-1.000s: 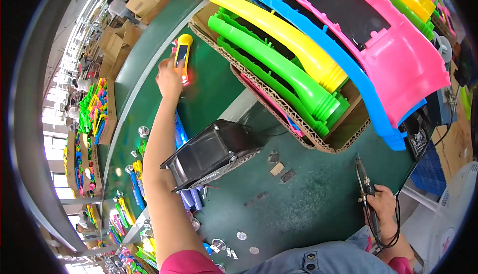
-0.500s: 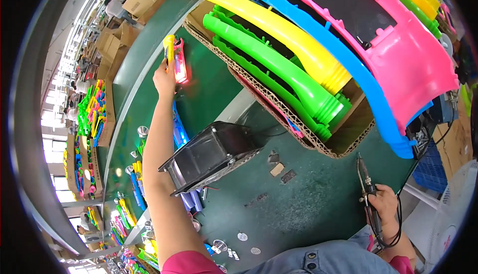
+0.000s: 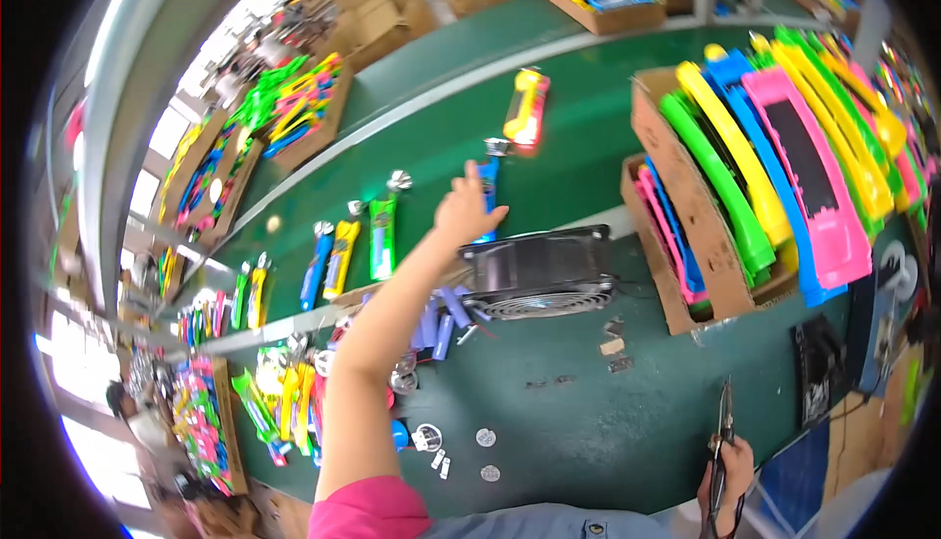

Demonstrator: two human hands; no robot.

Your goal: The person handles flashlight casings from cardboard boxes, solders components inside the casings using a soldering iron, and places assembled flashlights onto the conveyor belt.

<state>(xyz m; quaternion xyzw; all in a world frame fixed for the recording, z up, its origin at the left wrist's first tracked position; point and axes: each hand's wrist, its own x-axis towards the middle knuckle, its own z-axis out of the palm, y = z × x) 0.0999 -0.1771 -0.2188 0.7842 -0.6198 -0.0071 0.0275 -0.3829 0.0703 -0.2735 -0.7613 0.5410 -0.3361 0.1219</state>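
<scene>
My left hand (image 3: 466,210) reaches forward over the green surface, its index finger and thumb apart. It is at a blue casing with a silvery cup (image 3: 489,186), partly hidden by the fingers. Farther away lies a yellow and pink casing (image 3: 527,111) with a red glow at its near end. At the lower right, my right hand (image 3: 730,475) grips a soldering iron (image 3: 723,416) with its tip pointing up and away. A black fan (image 3: 539,267) stands between my two arms, to the right of my left forearm.
Right of the fan, a cardboard box (image 3: 686,216) holds several long coloured plastic shells. Green (image 3: 383,235) and yellow (image 3: 341,257) casings lie left of my left arm. Purple cylinders (image 3: 443,335) lie near the fan. A metal post (image 3: 137,98) rises at the left.
My left hand has let go of the yellow casing, now lying beyond it, and is at the blue casing. The view has swung left; my right hand still holds the soldering iron.
</scene>
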